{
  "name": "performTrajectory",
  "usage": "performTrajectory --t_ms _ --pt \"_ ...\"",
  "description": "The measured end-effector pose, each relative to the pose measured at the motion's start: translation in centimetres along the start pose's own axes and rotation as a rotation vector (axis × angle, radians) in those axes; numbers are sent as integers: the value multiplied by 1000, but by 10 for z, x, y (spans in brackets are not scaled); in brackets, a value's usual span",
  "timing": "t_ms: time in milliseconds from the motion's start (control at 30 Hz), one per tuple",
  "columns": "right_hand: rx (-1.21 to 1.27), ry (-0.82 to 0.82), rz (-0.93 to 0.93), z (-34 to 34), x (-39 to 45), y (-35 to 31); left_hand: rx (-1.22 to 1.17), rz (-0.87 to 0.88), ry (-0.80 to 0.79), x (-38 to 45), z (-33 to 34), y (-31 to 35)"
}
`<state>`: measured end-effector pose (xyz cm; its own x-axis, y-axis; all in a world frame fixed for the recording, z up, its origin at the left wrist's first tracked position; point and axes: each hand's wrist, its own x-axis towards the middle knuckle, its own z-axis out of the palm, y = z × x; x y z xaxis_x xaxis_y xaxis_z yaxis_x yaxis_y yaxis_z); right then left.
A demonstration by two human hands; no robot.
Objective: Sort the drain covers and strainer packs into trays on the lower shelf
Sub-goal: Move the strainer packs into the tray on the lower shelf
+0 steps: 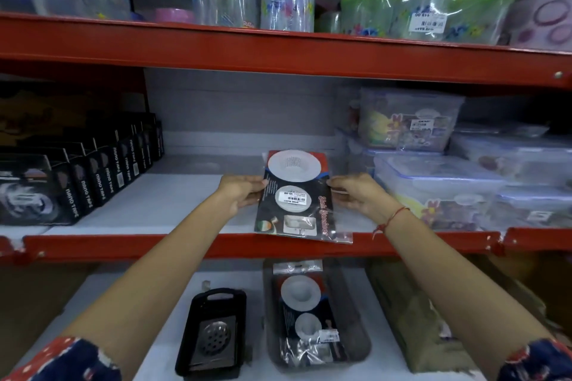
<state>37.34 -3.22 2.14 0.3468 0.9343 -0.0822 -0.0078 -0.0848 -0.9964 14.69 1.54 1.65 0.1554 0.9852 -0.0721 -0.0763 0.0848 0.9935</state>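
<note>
While my left hand [244,193] and right hand [356,195] pinch one strainer pack [297,198], a drain cover [214,338] and another pack [305,315] already sit in trays below.

The strainer pack [295,198] I pinch between my left hand [240,195] and right hand [356,195] is a glossy clear plastic bag over a dark printed card, with matt white plastic strainers inside and a paper price sticker. Below, the black tray [210,334] looks like matt plastic and holds a shiny perforated metal drain cover [214,335]; the clear tray [318,318] beside it is smoky, glossy plastic. The shelf beam [185,246] is red painted metal, chipped at the joints. My sleeve [71,362] is patterned cloth.
</note>
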Motion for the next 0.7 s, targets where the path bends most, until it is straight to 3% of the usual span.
performTrajectory --t_ms 267,700 --pt "42 -51 29 -26 -101 48 -5 -3 -64 -94 -6 -43" --pt "-124 -45 310 -86 -202 166 124 -180 -176 -202 9 -159"
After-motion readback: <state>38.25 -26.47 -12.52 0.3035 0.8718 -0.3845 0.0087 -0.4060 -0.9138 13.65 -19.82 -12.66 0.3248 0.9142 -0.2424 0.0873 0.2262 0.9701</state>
